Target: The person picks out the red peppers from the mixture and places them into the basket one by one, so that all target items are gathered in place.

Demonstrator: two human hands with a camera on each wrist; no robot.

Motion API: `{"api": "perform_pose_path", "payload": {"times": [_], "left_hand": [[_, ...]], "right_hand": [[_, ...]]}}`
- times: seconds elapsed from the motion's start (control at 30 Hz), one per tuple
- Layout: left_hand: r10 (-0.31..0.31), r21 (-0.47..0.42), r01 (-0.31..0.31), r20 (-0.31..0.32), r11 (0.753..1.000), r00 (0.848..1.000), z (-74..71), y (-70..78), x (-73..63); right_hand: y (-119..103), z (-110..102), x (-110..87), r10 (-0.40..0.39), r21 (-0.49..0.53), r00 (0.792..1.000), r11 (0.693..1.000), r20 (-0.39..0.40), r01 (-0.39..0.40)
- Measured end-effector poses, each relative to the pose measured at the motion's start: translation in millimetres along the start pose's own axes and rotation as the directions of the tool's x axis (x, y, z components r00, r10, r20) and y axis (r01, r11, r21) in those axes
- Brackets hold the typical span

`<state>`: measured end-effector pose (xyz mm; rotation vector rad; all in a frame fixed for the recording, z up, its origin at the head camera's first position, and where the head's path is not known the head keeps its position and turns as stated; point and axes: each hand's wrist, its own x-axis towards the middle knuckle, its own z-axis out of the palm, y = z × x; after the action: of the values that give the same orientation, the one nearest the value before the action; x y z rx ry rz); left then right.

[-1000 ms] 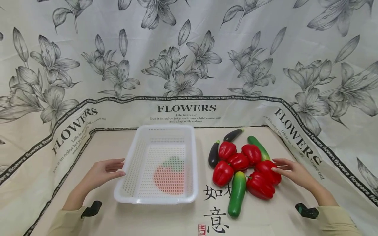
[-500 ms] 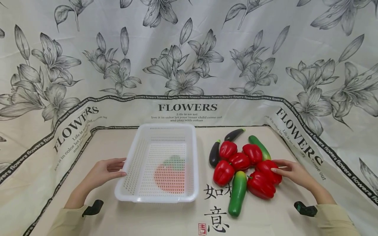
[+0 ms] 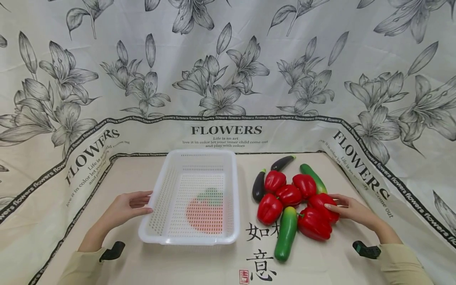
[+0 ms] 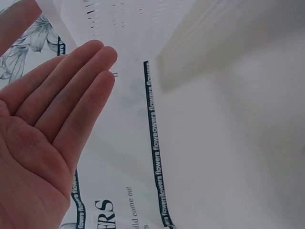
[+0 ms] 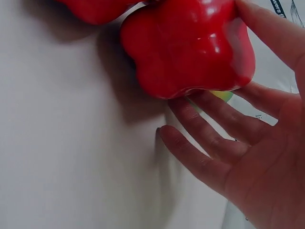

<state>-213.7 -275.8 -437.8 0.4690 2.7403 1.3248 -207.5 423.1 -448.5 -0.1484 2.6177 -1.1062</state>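
Note:
My left hand (image 3: 126, 206) is at the left rim of a white perforated plastic basket (image 3: 234, 198), thumb and fingertips right at the edge. In the left wrist view the fingers (image 4: 71, 90) lie straight below the basket's wall (image 4: 128, 19). On the other side, my right hand (image 3: 350, 209) holds a red bell pepper (image 3: 325, 206) at the right end of the vegetable group. Seen from the right wrist, the thumb (image 5: 271, 28) touches that pepper's (image 5: 190, 52) upper edge, while several fingertips are hidden behind it. The little finger is apart from it.
More red bell peppers (image 3: 268, 209) lie in the group with two eggplants (image 3: 258, 187), a front cucumber (image 3: 285, 235) and a green vegetable (image 3: 313, 177) at the back. A flower-printed cloth (image 3: 224, 136) encloses the beige table surface (image 3: 185, 265) behind and at both sides.
My right hand has shifted slightly left, with its thumb further over the bell pepper. The left hand stays at the basket's rim, and the vegetables look unmoved.

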Motion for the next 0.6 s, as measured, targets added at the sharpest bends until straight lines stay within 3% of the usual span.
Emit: {"api": "perform_pose_path", "payload": {"times": [0.23,0.6], "left_hand": [[-0.004,0.004,0.004,0.008,1.0,1.0,-0.2,-1.1,0.7],[-0.004,0.011,0.004,0.01,1.0,1.0,1.0,-3.1,0.1]], "right_hand": [[2.3,-0.2,2.9,0.057,0.062,0.996,0.996,0.063,-0.061],[3.0,-2.5,4.2,0.052,0.118,0.989,0.991,0.135,-0.068]]}}
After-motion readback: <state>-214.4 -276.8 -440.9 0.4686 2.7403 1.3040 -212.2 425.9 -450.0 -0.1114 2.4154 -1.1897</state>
